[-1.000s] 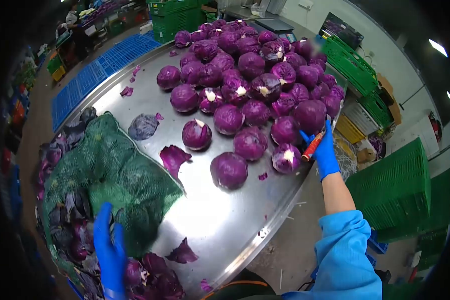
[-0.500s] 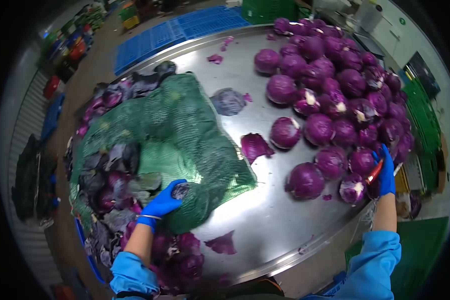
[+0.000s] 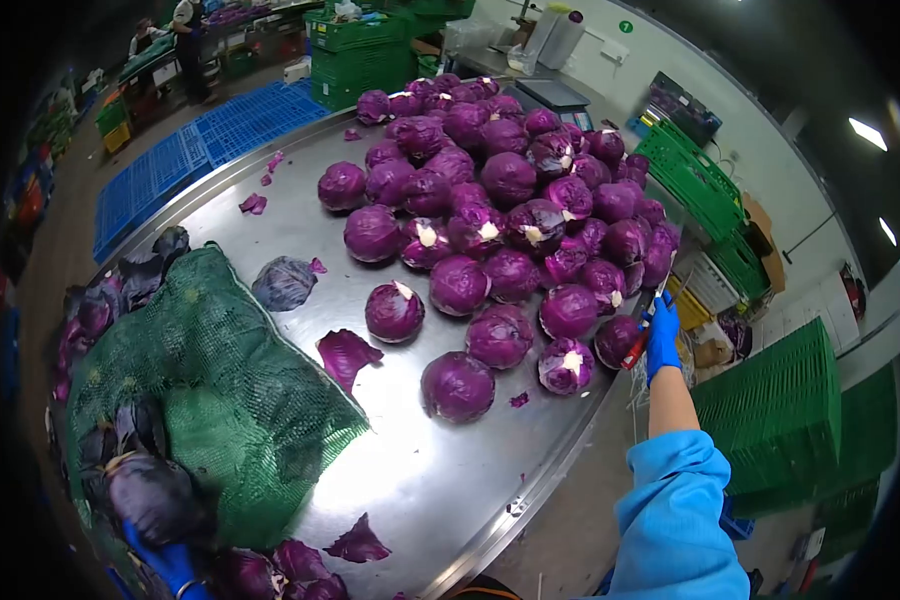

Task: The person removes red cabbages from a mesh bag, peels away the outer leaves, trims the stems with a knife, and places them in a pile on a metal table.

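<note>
My left hand (image 3: 168,562), in a blue glove, is at the lower left with its fingers around the underside of a dark red cabbage (image 3: 156,497) that still has its outer leaves. Beside it a green mesh bag (image 3: 255,370) lies spread on the steel table. My right hand (image 3: 663,338), also gloved in blue, is closed around a knife with a red handle (image 3: 634,350), its blade pointing away from me at the table's right edge. Close by sits a red cabbage (image 3: 618,340), part of a large pile of glossy purple cabbages (image 3: 510,178).
Loose leaves (image 3: 348,357) and a dull cabbage (image 3: 284,284) lie on the steel table (image 3: 430,460). Green crates (image 3: 770,410) are stacked at the right. Blue pallets (image 3: 200,150) lie beyond the far edge. A person (image 3: 188,45) stands in the distance.
The view has swung right and up. My left hand has moved from the mesh bag to the dark cabbage. My right hand still holds the knife near the right edge.
</note>
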Available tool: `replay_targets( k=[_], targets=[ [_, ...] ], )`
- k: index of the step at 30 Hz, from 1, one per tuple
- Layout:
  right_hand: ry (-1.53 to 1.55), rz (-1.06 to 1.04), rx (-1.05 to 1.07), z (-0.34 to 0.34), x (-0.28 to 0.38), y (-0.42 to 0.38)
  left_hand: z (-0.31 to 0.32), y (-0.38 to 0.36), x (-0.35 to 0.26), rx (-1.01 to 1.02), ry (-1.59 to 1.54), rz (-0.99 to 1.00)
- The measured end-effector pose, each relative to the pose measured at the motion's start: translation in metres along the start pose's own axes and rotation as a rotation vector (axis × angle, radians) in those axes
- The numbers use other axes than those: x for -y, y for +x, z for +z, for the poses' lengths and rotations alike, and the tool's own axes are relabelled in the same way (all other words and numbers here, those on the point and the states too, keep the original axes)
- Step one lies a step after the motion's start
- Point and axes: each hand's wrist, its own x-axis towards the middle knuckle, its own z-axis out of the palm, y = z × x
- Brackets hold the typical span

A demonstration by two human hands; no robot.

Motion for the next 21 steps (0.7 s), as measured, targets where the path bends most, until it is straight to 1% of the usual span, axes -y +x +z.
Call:
replay_targets(
  k=[1, 2, 3, 5, 6, 7, 8, 9, 10, 11, 12, 13, 14, 15, 16, 18, 19, 20, 21],
  targets=[
    [-0.004, 0.01, 0.001, -0.004, 0.005, -0.004, 0.022, -0.02, -0.019, -0.164, 0.022, 0.13],
    [0.035, -0.028, 0.074, 0.0, 0.008, -0.009, 0.04, -0.04, -0.033, -0.328, 0.043, 0.274],
    [0.08, -0.061, 0.157, 0.009, 0.013, -0.021, 0.038, -0.049, -0.036, -0.337, 0.052, 0.3],
    [0.208, 0.005, 0.474, 0.039, 0.046, -0.087, 0.009, -0.081, -0.047, 0.112, 0.298, 0.245],
    [0.214, 0.065, 0.599, 0.049, 0.063, -0.139, -0.013, -0.114, -0.063, 0.297, 0.451, 0.221],
    [0.25, 0.04, 0.742, 0.063, 0.069, -0.187, -0.033, -0.158, -0.086, 0.456, 0.624, 0.178],
    [0.281, 0.11, 0.881, 0.076, 0.071, -0.242, -0.012, -0.206, -0.053, -0.133, 0.664, 0.368],
    [0.132, 0.125, 1.135, 0.085, 0.057, -0.278, -0.015, -0.222, -0.044, -0.15, 0.666, 0.408],
    [0.126, 0.231, 1.121, 0.103, 0.048, -0.324, -0.022, -0.224, -0.027, -0.089, 0.749, 0.447],
    [0.179, -0.077, 1.216, 0.124, 0.019, -0.351, -0.032, -0.216, -0.01, 0.003, 0.824, 0.461],
    [0.151, 0.154, 1.08, 0.12, -0.002, -0.364, -0.041, -0.201, 0.009, 0.122, 0.898, 0.467],
    [0.144, 0.226, 1.013, 0.127, -0.007, -0.377, -0.099, -0.189, 0.013, 0.062, 1.271, 0.634],
    [0.166, 0.284, 0.945, 0.127, 0.007, -0.39, -0.056, -0.2, 0.027, 0.062, 1.529, 0.66],
    [0.151, 0.279, 0.877, 0.124, 0.01, -0.388, -0.011, -0.224, 0.039, 0.037, 1.793, 0.699],
    [0.15, 0.264, 0.847, 0.115, 0.01, -0.378, -0.032, -0.23, 0.039, 0.101, 1.851, 0.675],
    [0.122, 0.143, 0.724, 0.098, 0.011, -0.356, -0.052, -0.237, 0.036, 0.18, 1.818, 0.436],
    [0.129, 0.16, 0.688, 0.086, 0.014, -0.344, -0.034, -0.243, 0.037, 0.172, 1.944, 0.512],
    [0.124, 0.13, 0.69, 0.073, 0.014, -0.333, -0.015, -0.246, 0.036, 0.149, 2.079, 0.591],
    [0.124, 0.114, 0.708, 0.064, 0.011, -0.326, 0.005, -0.245, 0.037, 0.196, 2.166, 0.785]
  ],
)
